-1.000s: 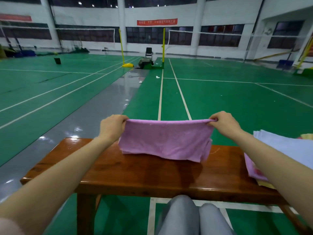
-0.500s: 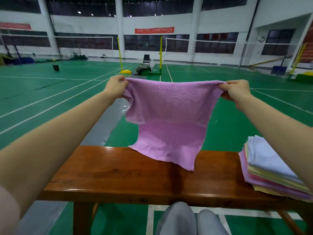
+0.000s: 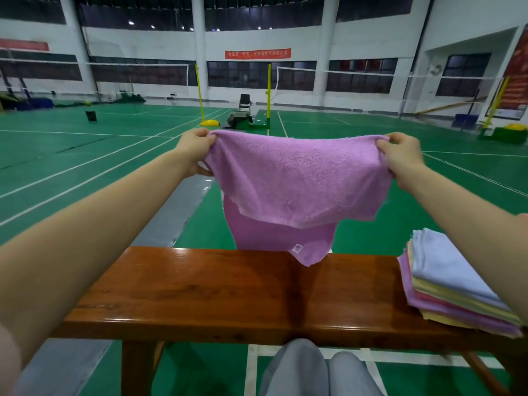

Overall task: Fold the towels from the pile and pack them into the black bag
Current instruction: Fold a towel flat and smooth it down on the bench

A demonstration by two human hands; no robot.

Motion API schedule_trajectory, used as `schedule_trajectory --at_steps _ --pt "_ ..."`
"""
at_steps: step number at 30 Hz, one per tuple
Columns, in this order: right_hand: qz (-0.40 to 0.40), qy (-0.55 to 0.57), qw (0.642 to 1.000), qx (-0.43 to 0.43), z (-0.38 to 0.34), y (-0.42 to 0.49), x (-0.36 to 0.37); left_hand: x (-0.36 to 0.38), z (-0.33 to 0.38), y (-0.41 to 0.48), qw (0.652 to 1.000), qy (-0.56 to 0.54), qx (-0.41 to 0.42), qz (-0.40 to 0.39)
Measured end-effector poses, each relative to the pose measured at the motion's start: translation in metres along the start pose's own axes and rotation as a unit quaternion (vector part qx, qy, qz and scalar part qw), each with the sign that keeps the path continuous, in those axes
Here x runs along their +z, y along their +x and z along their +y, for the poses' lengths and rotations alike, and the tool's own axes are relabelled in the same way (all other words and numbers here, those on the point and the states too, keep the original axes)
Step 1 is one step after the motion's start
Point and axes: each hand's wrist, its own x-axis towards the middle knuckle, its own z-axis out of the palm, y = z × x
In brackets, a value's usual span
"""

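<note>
Showing, head view, frame centre: one purple towel (image 3: 297, 178), doubled over, held up above the tabletop (image 3: 228, 292), its lowest corner hanging over the far edge. Left hand (image 3: 195, 151), centre left: grip closed on the towel's upper left corner. Right hand (image 3: 400, 157), centre right: grip pinched shut on the upper right corner. Lower right: pile of towels (image 3: 445, 284), blue topmost, resting on the tabletop's right end. Bottom centre: grey-trousered knees (image 3: 317, 370).

Purple towel (image 3: 297, 178), reddish-brown bench (image 3: 228, 292), green floor (image 3: 428, 201)
</note>
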Motion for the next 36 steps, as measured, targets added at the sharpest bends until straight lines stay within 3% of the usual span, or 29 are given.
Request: schedule_trajectory --at_steps 4,8,11,15,20,24,28,33,36 --pt "-0.002 -0.015 1.000 -0.004 0.010 -0.009 0.004 0.000 -0.017 -0.004 0.997 -0.025 -0.066 -0.026" --pt "-0.027 -0.018 0.999 0.023 0.027 -0.025 0.004 0.001 -0.034 -0.011 0.997 -0.060 -0.046 -0.020" --pt "-0.039 0.022 0.997 0.062 0.040 -0.040 0.000 -0.004 -0.046 -0.023 0.999 -0.014 -0.018 -0.047" --pt "-0.093 0.000 0.990 0.107 0.079 -0.068 -0.006 -0.016 -0.080 -0.053 0.988 0.030 -0.038 -0.150" --pt "-0.203 -0.143 0.958 0.145 0.140 -0.116 -0.012 -0.024 -0.151 -0.085 0.953 0.072 -0.140 -0.258" --pt "-0.272 -0.168 0.926 0.199 0.171 -0.155 -0.003 -0.020 -0.207 -0.097 0.933 0.066 -0.259 -0.240" --pt "-0.262 -0.211 0.919 0.205 0.199 -0.172 0.010 -0.007 -0.236 -0.104 0.910 -0.051 -0.364 -0.193" --pt "-0.249 -0.161 0.920 0.255 0.216 -0.182 0.012 -0.002 -0.245 -0.108 0.904 -0.069 -0.396 -0.147" --pt "-0.310 -0.151 0.893 0.288 0.215 -0.185 0.004 -0.009 -0.243 -0.110 0.919 -0.010 -0.358 -0.162"
